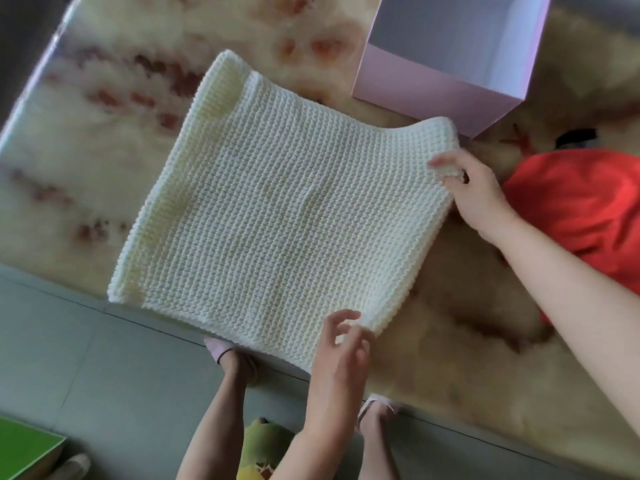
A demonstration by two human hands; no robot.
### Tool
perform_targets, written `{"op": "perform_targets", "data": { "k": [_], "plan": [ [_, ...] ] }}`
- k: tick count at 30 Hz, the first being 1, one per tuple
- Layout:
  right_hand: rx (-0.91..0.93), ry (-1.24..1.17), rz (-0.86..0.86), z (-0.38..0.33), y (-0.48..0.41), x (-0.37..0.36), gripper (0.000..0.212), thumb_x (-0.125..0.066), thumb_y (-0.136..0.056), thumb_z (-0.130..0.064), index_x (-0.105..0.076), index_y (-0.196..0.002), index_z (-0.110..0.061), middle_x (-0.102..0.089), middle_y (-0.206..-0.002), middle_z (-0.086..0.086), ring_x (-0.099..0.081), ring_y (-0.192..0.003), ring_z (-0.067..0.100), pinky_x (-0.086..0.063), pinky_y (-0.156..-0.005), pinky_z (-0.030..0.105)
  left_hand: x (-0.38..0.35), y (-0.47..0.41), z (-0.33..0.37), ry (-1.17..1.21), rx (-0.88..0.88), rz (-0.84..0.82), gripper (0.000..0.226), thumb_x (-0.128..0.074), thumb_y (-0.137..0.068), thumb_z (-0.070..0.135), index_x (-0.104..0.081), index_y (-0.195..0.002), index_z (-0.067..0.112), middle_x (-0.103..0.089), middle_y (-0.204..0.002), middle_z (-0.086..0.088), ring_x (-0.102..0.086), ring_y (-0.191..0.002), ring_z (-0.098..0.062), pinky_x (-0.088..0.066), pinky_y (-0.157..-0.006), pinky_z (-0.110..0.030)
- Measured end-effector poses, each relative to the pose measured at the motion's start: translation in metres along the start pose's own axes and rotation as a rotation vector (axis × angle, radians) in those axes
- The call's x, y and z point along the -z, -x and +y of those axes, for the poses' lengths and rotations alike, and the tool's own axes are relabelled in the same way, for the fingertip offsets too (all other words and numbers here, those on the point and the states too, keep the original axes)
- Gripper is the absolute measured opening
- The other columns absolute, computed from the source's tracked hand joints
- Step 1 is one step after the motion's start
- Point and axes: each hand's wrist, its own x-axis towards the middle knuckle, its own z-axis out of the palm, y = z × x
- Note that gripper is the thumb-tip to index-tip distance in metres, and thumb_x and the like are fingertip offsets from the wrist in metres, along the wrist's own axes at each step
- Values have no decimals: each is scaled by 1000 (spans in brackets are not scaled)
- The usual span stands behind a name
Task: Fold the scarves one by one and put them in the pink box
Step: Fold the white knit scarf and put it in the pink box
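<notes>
A cream knitted scarf lies folded into a rough square on a patterned table, with a lower layer showing along its left edge. My right hand pinches its far right corner. At the near right corner, my left hand touches the edge with fingers spread and curled. The pink box stands open and looks empty at the upper right, just beyond the scarf. A red scarf lies crumpled at the right, partly behind my right forearm.
The table has a glossy cream and reddish pattern, and its near edge runs diagonally above a grey tiled floor. My feet in pink slippers stand below the edge. A green object sits at the bottom left.
</notes>
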Motion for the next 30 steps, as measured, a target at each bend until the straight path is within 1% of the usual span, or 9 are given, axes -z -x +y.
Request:
{"op": "perform_targets", "data": {
  "k": [3, 8, 12, 14, 17, 19, 21, 24, 30],
  "plan": [
    [-98, 5, -193, 8, 4, 24, 55, -32, -87, 8, -71, -98, -30, -54, -112, -11, -41, -124, 16, -29, -110, 27, -8, 7, 8, -48, -33, -26, 32, -54, -89, 13, -59, -113, 34, -50, -121, 16, -52, -105, 2, -42, -80, -4],
    [21, 382, -383, 8, 6, 36, 71, -42, -77, 17, -57, -125, -34, -40, -109, -1, -41, -107, 11, -27, -91, 10, -3, 12, 11, 123, 79, 66, 40, -51, -90, 11, -63, -111, 43, -50, -124, 4, -47, -117, -9, -43, -97, -30],
    [252, 549, -115, -13, -6, 21, 49, -53, -74, 12, -71, -104, -23, -40, -97, 1, -41, -101, 26, -33, -99, 32, 14, 10, 13, 194, 152, 179, 32, -71, -79, 28, -63, -107, 41, -54, -111, 11, -49, -110, -2, -37, -89, -8],
    [332, 591, -43, -37, -16, 10, 40, -54, -75, 6, -73, -97, -22, -45, -111, 5, -35, -111, 31, -30, -105, 41, 26, 6, 14, 209, 192, 259, 36, -76, -74, 20, -62, -101, 39, -55, -105, 15, -50, -105, 1, -33, -82, -2],
    [444, 638, -80, -78, -36, -14, 31, -54, -80, -1, -70, -95, -24, -33, -146, -2, -17, -134, 27, -13, -107, 36, 54, -4, 15, 275, 248, 370, 36, -70, -76, 4, -60, -92, 35, -57, -100, 15, -51, -101, 6, -31, -79, 0],
    [522, 668, -124, -104, -53, -34, 31, -50, -80, -7, -68, -98, -25, -34, -149, -6, -12, -141, 28, -7, -105, 34, 79, -10, 12, 284, 241, 415, 38, -68, -77, 0, -59, -91, 34, -58, -99, 14, -51, -101, 8, -30, -83, 0],
    [602, 680, -147, -134, -71, -59, 34, -48, -77, -9, -67, -101, -22, -48, -140, -5, -16, -142, 28, -3, -107, 32, 106, -15, 2, 309, 234, 458, 40, -66, -78, -1, -58, -90, 37, -60, -100, 15, -52, -102, 7, -34, -93, -9],
    [656, 703, -199, -179, -92, -100, 31, -53, -81, -9, -63, -109, -16, -57, -126, 2, -23, -138, 24, 3, -111, 36, 147, -27, -24, 360, 311, 478, 32, -62, -81, 6, -59, -94, 35, -62, -102, 18, -58, -101, -2, -42, -99, -46],
    [656, 715, -227, -234, -131, -185, 26, -55, -86, -13, -61, -109, -23, -59, -119, -2, -25, -133, 25, 6, -114, 44, 219, -64, -82, 490, 412, 522, 42, -64, -82, 2, -46, -108, 29, -59, -99, 14, -58, -92, 1, -43, -71, -6]
  ]
}}
